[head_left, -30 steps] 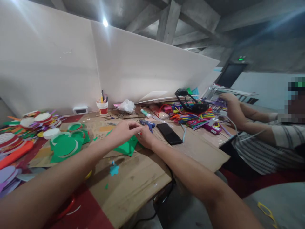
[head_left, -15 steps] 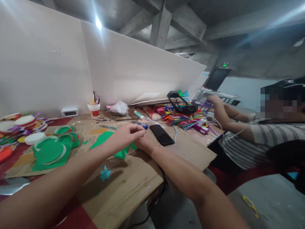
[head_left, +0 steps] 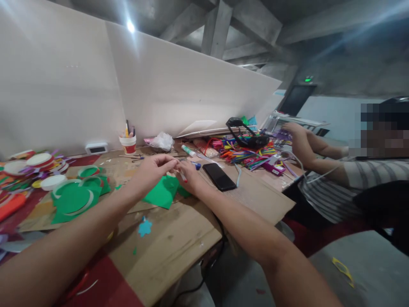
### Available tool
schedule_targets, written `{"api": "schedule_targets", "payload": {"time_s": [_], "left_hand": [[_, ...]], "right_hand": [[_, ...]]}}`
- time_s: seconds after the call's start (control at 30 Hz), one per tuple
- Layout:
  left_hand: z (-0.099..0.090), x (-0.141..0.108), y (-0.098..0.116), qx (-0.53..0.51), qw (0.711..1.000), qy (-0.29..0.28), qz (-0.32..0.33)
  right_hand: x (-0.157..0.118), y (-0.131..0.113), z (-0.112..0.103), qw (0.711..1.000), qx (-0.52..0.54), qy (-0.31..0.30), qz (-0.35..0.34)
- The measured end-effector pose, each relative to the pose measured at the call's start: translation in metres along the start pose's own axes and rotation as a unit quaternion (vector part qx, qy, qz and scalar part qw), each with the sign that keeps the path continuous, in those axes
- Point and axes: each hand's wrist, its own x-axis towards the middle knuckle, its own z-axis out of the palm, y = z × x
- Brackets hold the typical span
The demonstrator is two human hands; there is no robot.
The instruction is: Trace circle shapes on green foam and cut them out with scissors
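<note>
Both of my hands meet over the table. My right hand [head_left: 188, 175] is closed around a slim white pen [head_left: 182, 175] with a red end, which points toward me. My left hand [head_left: 159, 169] has its thumb and fingers drawn together at the pen's far end; what lies between them is hidden. Beneath the hands is a sheet of green paper [head_left: 162, 192]. A light blue flower-shaped cutout [head_left: 145, 228] lies nearer to me on the cardboard [head_left: 179, 238]. Just right of my right hand is a black phone [head_left: 219, 177].
Green paper with round rims [head_left: 74, 200] sits at left, beside red-and-white paper lids [head_left: 40, 161]. A pen cup [head_left: 128, 145] stands by the white partition [head_left: 191, 94]. Colourful pipe cleaners [head_left: 243, 151] and a black headset [head_left: 246, 136] lie at back right, near another person's arm [head_left: 303, 149].
My fingers have shifted apart slightly, and the pen's red end now shows in my right hand. More of the green sheet is visible. The whole view has shifted a little.
</note>
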Motion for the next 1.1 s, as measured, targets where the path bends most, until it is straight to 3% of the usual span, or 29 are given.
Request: {"api": "schedule_targets", "payload": {"time_s": [0.2,0.37,0.63,0.87,1.1], "left_hand": [[-0.028,-0.002,-0.027,0.108,0.992,0.042,-0.05],[-0.034,-0.003,-0.048,0.134,0.989,0.02,-0.055],[-0.033,-0.007,-0.051,0.116,0.991,0.007,-0.067],[-0.034,-0.008,-0.057,0.089,0.993,0.001,-0.082],[-0.037,-0.01,-0.061,0.227,0.973,-0.031,-0.018]], "right_hand": [[0.0,-0.005,-0.005,1.0,0.002,-0.013,0.02],[-0.003,-0.008,-0.005,0.998,0.005,-0.06,0.009],[-0.005,-0.008,-0.003,0.992,0.002,-0.117,-0.054],[-0.002,-0.011,0.001,0.989,-0.014,-0.14,-0.044],[-0.002,-0.013,-0.001,0.991,-0.02,-0.129,-0.02]]}}
